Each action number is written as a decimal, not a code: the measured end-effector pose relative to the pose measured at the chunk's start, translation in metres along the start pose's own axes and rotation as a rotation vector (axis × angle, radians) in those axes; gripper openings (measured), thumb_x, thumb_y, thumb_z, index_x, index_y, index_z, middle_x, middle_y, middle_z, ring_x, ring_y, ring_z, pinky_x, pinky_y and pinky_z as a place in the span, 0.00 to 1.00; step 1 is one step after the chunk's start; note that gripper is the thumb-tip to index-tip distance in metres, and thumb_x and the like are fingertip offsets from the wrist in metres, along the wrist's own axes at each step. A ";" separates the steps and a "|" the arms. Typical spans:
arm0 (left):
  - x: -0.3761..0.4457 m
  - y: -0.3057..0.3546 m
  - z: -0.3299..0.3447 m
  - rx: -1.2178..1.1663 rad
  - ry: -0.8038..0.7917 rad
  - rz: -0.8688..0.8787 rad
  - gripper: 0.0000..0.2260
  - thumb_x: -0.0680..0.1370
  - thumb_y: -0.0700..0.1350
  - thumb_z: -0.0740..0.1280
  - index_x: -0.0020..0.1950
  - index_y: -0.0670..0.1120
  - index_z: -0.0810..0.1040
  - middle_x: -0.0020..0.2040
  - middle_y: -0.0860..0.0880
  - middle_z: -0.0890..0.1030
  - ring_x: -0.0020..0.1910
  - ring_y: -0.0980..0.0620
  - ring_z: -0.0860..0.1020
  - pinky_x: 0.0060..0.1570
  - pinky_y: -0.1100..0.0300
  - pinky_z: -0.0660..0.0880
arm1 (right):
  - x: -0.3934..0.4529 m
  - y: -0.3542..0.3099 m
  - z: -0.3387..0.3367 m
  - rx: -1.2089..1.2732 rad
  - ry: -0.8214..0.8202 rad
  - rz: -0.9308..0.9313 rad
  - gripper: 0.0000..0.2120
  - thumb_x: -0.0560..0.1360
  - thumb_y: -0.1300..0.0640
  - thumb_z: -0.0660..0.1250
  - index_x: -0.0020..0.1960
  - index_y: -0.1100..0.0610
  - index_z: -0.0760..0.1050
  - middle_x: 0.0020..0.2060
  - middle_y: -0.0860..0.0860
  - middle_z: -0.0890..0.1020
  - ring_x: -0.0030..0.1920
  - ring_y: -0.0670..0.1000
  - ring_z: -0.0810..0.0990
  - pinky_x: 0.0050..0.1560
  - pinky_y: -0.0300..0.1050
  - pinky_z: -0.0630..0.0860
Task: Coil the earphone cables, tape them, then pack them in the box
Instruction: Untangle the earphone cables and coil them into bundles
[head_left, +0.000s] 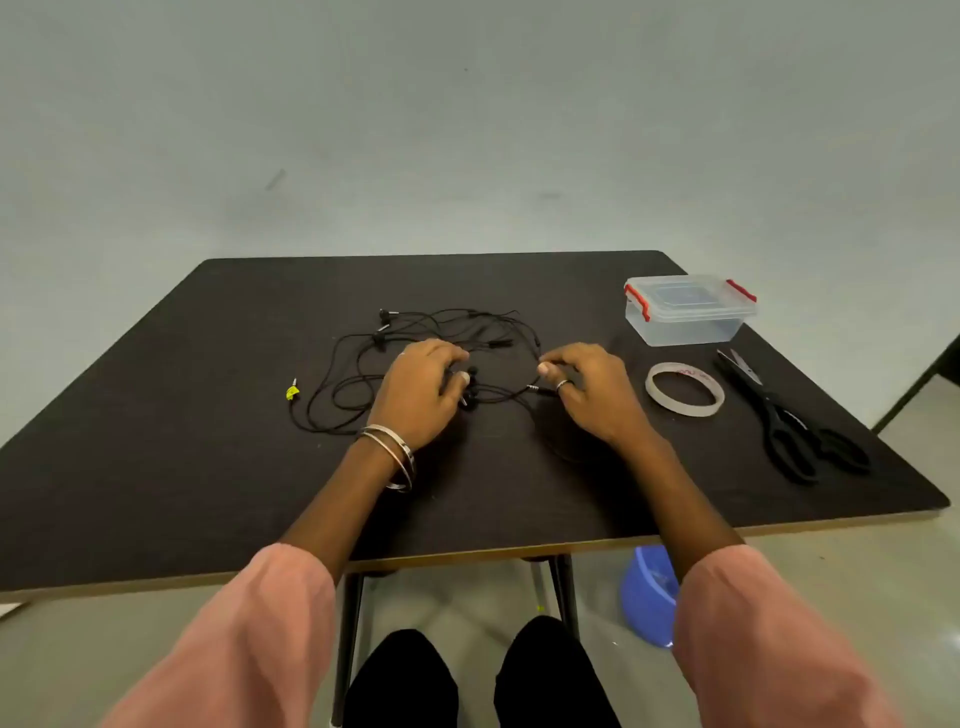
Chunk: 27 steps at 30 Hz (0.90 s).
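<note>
Left hand: fingers curled down into the tangle of earphone cables, gripping a dark earbud and the strands at it; two metal bangles sit on that wrist. Right hand: thumb and forefinger pinch a cable strand, with a silver jack plug lying just beside the thumb; a ring shows on one finger. Both hands rest on the black table, apart from each other, with cable running between them.

The cables lie loose and uncoiled at the table's middle, spreading left of and beyond the left hand. A yellow tag marks one cable end at the tangle's left edge.

Right of the tangle, just beside the right hand, a tape roll lies flat. Further right, black scissors lie closed. Beyond the tape, near the table's far right corner, stands the clear plastic box, lid on, red clips at its ends.

Below the table's near edge, a blue tub stands on the floor.
</note>
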<state>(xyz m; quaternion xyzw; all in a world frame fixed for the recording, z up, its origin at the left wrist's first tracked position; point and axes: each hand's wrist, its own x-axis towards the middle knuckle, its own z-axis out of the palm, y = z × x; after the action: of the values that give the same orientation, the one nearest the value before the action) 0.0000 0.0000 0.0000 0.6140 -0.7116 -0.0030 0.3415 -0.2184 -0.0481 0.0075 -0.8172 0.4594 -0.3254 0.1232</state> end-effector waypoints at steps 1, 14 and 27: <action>-0.002 -0.001 0.003 -0.012 0.004 -0.010 0.12 0.78 0.43 0.66 0.60 0.43 0.79 0.57 0.46 0.80 0.60 0.46 0.75 0.57 0.60 0.67 | -0.003 0.003 0.001 0.047 0.004 0.015 0.10 0.78 0.54 0.64 0.53 0.57 0.81 0.50 0.51 0.83 0.54 0.52 0.77 0.55 0.44 0.71; -0.009 -0.009 0.020 0.022 0.047 -0.070 0.11 0.78 0.44 0.67 0.59 0.43 0.80 0.55 0.46 0.80 0.62 0.46 0.71 0.57 0.63 0.62 | -0.013 0.014 0.021 -0.209 -0.065 -0.189 0.14 0.73 0.45 0.70 0.49 0.55 0.82 0.56 0.46 0.77 0.62 0.50 0.66 0.53 0.47 0.59; -0.023 0.028 0.008 -0.381 0.055 -0.175 0.10 0.78 0.47 0.68 0.40 0.43 0.82 0.29 0.51 0.81 0.26 0.57 0.76 0.31 0.58 0.75 | -0.023 -0.017 0.005 0.533 0.448 0.137 0.04 0.78 0.58 0.64 0.47 0.57 0.76 0.34 0.53 0.81 0.36 0.52 0.80 0.38 0.48 0.79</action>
<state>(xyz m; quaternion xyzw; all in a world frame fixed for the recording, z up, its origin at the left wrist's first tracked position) -0.0275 0.0241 -0.0052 0.5974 -0.6326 -0.1505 0.4693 -0.2119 -0.0201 0.0024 -0.6321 0.4279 -0.5957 0.2498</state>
